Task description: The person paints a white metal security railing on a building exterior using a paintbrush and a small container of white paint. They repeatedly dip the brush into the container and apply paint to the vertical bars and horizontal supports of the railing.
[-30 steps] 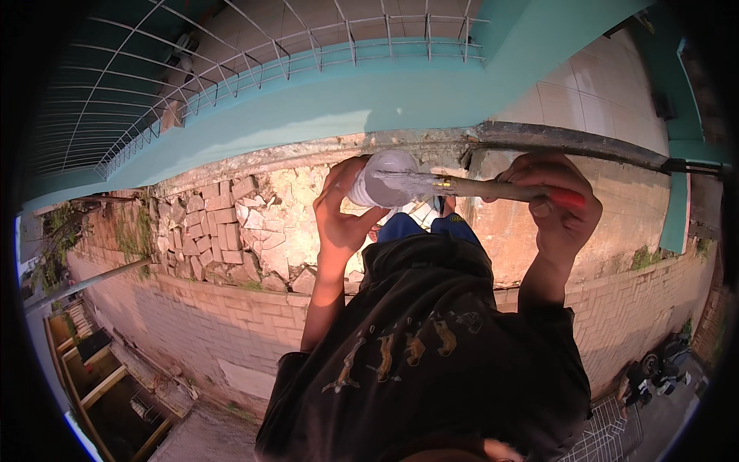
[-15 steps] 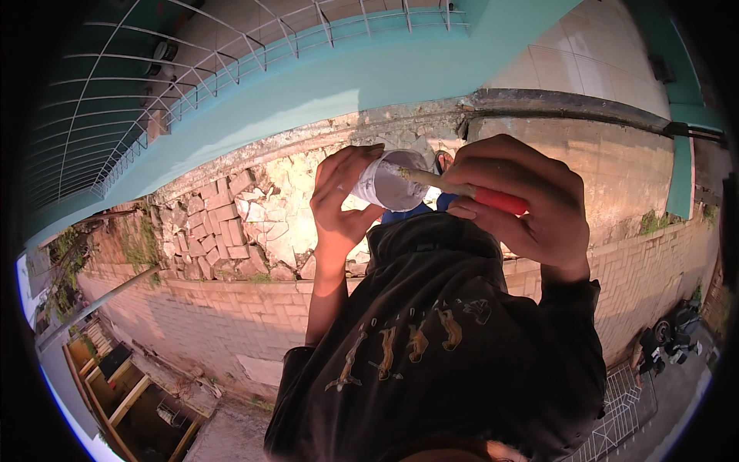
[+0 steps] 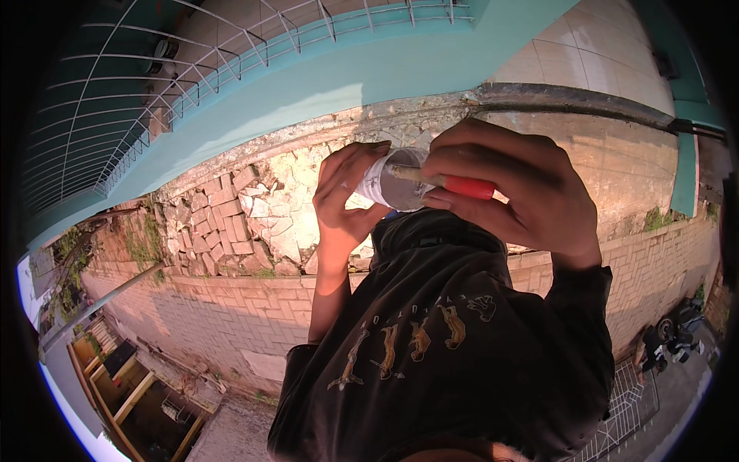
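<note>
My left hand (image 3: 344,183) is closed around a whitish translucent plastic cup (image 3: 372,185), which is tilted with its mouth toward my right hand. Between the thumb and fingers of my right hand (image 3: 527,181) is a slim tool with a red handle (image 3: 469,187) and a pale, stained shaft (image 3: 409,174). The shaft's tip reaches into the cup's mouth. Its exact kind cannot be made out, and the right fingers cover part of it. Whatever lies at the bottom of the cup is hidden.
Below is a strip of broken paving and loose bricks (image 3: 223,219), beside a patterned paved lane (image 3: 208,308). A turquoise wall (image 3: 292,92) with a metal grille (image 3: 100,100) runs along the far side. A parked motorcycle (image 3: 670,335) stands at the lower right.
My right hand has moved left, toward the cup, pushing the red-handled tool's shaft deeper into it. The left hand and cup have shifted only slightly.
</note>
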The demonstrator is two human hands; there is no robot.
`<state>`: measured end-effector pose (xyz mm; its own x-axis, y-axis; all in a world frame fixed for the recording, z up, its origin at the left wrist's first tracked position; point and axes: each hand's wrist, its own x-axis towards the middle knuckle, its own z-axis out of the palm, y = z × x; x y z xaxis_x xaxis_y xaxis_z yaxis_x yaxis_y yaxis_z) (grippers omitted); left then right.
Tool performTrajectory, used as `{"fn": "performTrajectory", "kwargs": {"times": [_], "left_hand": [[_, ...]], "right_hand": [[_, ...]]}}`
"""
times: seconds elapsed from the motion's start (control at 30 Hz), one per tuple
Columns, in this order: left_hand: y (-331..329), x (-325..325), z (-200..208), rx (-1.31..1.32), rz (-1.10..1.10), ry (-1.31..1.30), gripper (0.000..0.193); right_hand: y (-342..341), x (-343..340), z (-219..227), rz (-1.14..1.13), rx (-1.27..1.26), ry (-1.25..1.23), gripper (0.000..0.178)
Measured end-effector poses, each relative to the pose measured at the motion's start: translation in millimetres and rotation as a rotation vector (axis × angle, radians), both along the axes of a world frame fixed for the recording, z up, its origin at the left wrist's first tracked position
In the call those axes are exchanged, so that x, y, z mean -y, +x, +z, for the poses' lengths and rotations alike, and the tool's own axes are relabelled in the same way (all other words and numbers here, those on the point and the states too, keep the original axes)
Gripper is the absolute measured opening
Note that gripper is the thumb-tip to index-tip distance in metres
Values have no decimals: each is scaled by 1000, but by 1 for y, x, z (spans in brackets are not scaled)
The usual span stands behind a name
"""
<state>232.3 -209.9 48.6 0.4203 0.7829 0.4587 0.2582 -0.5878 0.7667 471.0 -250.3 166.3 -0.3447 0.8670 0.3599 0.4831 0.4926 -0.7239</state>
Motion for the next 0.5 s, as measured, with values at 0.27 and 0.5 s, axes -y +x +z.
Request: {"fn": "performTrajectory", "kwargs": {"times": [0.27, 0.5], "left_hand": [[-2, 2, -3, 59, 3, -31, 64], [-10, 1, -8, 19, 55, -145, 66]], "right_hand": [[-3, 2, 4, -34, -17, -25, 33], [4, 12, 19, -136, -127, 39, 35]]}}
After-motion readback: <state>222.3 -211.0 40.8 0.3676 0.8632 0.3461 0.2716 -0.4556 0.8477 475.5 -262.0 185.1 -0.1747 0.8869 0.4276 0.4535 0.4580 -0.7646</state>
